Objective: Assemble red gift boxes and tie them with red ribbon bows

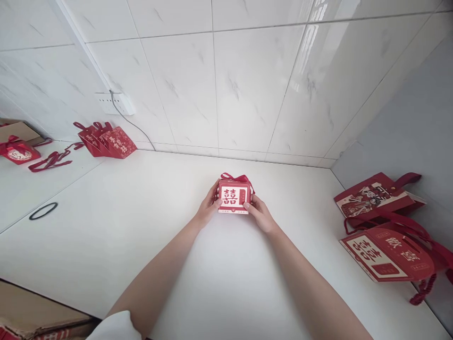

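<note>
A small red and white gift box with large red characters on its front is held at the middle of the white table. A red ribbon bow sits on its top. My left hand grips the box's left side, thumb on the front face and fingers behind it. On the opposite side my right hand holds it the same way, thumb near the lower right of the front. The fingers behind the box are mostly hidden.
Two red gift bags, one with a pale printed label, the other illustrated, lie at the right wall. Several red pouches, loose ribbon, a bow-tied red box and a black ring are left. A cardboard box stands lower left.
</note>
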The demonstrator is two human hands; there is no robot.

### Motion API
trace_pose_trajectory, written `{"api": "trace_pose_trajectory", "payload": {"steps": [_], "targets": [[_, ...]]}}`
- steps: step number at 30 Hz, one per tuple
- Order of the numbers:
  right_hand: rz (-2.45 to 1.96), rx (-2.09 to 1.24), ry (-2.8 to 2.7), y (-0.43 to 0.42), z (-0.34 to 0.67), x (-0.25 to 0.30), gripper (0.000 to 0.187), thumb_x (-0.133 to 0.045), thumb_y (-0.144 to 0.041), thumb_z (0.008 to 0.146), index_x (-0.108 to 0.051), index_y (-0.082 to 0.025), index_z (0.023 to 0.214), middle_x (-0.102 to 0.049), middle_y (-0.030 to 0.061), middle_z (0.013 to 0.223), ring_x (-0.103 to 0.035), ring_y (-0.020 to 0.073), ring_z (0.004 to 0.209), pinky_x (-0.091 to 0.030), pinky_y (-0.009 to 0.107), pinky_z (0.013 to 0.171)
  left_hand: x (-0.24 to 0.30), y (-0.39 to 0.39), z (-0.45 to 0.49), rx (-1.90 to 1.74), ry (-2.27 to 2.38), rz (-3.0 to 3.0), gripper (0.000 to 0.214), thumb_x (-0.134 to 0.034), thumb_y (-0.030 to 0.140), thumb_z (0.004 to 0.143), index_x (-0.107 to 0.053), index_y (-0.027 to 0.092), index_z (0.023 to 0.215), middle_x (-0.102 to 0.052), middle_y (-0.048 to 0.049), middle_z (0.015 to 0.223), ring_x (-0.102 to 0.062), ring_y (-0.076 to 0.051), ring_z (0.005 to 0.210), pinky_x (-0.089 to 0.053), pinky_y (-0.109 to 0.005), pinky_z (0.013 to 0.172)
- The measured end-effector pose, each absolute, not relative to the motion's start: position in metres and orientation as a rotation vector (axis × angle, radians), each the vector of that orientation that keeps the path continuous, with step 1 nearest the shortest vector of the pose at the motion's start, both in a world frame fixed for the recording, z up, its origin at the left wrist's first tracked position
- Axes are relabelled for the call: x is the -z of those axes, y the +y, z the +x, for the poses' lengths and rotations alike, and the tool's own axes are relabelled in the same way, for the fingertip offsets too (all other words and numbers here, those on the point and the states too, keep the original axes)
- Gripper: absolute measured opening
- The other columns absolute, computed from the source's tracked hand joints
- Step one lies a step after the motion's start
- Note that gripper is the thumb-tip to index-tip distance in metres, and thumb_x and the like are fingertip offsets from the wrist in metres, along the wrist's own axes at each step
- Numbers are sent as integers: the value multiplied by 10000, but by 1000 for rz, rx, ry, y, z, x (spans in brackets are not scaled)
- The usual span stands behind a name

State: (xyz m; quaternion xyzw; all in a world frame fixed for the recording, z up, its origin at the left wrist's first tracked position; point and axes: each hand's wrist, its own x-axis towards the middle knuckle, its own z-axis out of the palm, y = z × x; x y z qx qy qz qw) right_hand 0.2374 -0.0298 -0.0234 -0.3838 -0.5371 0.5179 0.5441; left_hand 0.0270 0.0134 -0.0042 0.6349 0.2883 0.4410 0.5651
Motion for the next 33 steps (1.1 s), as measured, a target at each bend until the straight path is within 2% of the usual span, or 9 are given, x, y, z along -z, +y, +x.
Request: {"api": "trace_pose_trajectory", "payload": {"steps": [5,10,13,17,19,22,26,30,33], "targets": [[-929,-1172,-1214,-28,236,27,319,-652,-472,817,-457,-263,960,-610,24,1058,-595,215,952,-496,371,809,7,16,26,-1002,678,1458,749,-586,473,854,-237,297,1493,-357,-67,1512,-381,-306,1347,-402,-425,1062],[-936,-1175,-1216,-26,237,29,310,-614,-485,846,-457,-264,996,-600,31,1104,-580,219,1004,-476,386,873,6,18,25,-974,731,1465,768,-592,493,843,-234,300,1495,-389,-59,1494,-411,-297,1321,-392,-406,1058],[-964,-1150,-1120,-24,240,33,272,-553,-502,878,-490,-263,992,-569,27,1164,-545,228,1078,-449,392,923,7,17,24,-961,739,1480,757,-627,449,829,-267,318,1482,-404,-60,1483,-412,-286,1320,-375,-400,1059],[-949,-1223,-1010,-27,242,31,256,-514,-500,898,-529,-279,1027,-585,13,1144,-548,230,1077,-459,377,907,12,16,24,-928,811,1417,848,-690,370,792,-208,348,1489,-588,-86,1289,-562,-256,1161,-412,-445,999],[-907,-1274,-1001,-30,241,26,284,-490,-507,908,-552,-281,1070,-604,18,1132,-563,233,1056,-473,370,884,15,16,24,-958,811,1383,808,-713,358,770,-296,304,1460,-617,-99,1235,-578,-262,1136,-430,-446,976],[-858,-1321,-1027,-36,238,18,354,-466,-530,914,-587,-267,1117,-627,38,1134,-587,247,1028,-496,371,837,20,16,24,-933,735,1413,600,-705,394,769,-517,189,1300,-588,-138,1276,-543,-306,1183,-431,-451,985],[-846,-1346,-1031,-38,234,16,372,-467,-538,913,-604,-266,1125,-654,39,1095,-617,247,969,-506,362,774,19,12,22,-833,666,1444,566,-667,439,791,-544,177,1278,-592,-133,1285,-528,-333,1209,-411,-486,1012],[-917,-1279,-1102,-36,231,22,412,-439,-567,916,-594,-267,1152,-635,48,1169,-593,261,1058,-485,404,881,11,12,17,-736,569,1357,613,-723,373,740,-532,210,1300,-582,-112,1312,-520,-339,1226,-418,-475,1012],[-1061,-1021,-1108,-36,228,25,442,-513,-552,888,-519,-296,1249,-512,55,1350,-507,257,1193,-441,429,983,8,15,16,-861,630,1293,581,-693,390,759,-536,200,1284,-593,-113,1295,-534,-329,1210,-412,-481,1018]]}}
